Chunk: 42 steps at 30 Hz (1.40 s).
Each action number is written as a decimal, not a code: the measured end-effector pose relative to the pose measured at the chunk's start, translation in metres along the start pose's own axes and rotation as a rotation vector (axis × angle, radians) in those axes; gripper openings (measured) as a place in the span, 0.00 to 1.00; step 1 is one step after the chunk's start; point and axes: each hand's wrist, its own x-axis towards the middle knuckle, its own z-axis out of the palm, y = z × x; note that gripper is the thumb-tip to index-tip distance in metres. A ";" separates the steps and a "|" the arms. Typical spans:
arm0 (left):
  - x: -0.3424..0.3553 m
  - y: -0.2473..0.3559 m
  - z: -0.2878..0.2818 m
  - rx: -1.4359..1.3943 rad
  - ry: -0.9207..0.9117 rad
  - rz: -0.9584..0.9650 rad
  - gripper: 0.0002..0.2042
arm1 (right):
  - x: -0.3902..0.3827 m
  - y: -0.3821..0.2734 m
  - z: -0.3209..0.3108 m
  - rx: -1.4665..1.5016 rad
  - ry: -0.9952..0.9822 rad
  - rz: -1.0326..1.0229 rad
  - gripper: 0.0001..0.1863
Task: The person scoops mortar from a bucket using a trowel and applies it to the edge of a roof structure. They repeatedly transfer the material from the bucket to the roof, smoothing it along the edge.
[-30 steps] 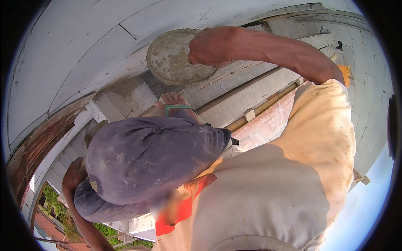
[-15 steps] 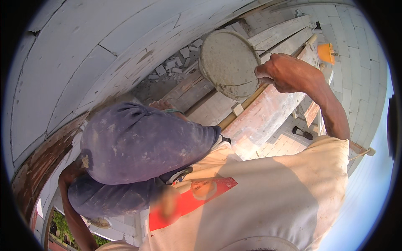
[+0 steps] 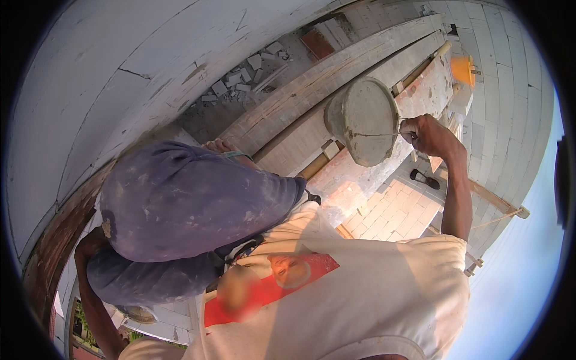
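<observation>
My right hand (image 3: 427, 135) is closed on the thin wire handle of a bucket (image 3: 371, 120) full of wet grey mortar. The bucket hangs over the planks, its open mouth facing up toward me. My left hand (image 3: 95, 239) reaches in from the lower left to beside my bent knee in dusty blue trousers (image 3: 198, 204). That leg hides its fingers, so I cannot see what it touches.
Long wooden planks (image 3: 336, 69) run beneath the bucket, alongside a pale block wall (image 3: 90, 90). Broken block rubble (image 3: 237, 78) lies between them. An orange bucket (image 3: 462, 71) stands at the far right. A dark shoe (image 3: 425, 179) lies below on the block paving (image 3: 393, 207).
My right hand has carried the mortar bucket to the right and closer to me, away from the rubble. My left hand stays beside the knee.
</observation>
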 end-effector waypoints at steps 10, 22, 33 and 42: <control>0.005 0.004 -0.007 -0.039 0.006 -0.026 0.32 | -0.001 0.004 0.006 -0.010 -0.002 -0.010 0.07; 0.017 0.003 -0.004 -0.058 0.028 -0.011 0.30 | 0.036 0.008 -0.003 0.121 0.248 -0.107 0.14; 0.007 -0.015 -0.004 -0.163 0.030 0.010 0.29 | 0.112 -0.068 -0.006 -0.166 0.607 -0.216 0.34; -0.025 0.010 0.013 -0.279 0.130 -0.064 0.25 | 0.331 -0.185 0.051 0.253 0.458 -0.428 0.28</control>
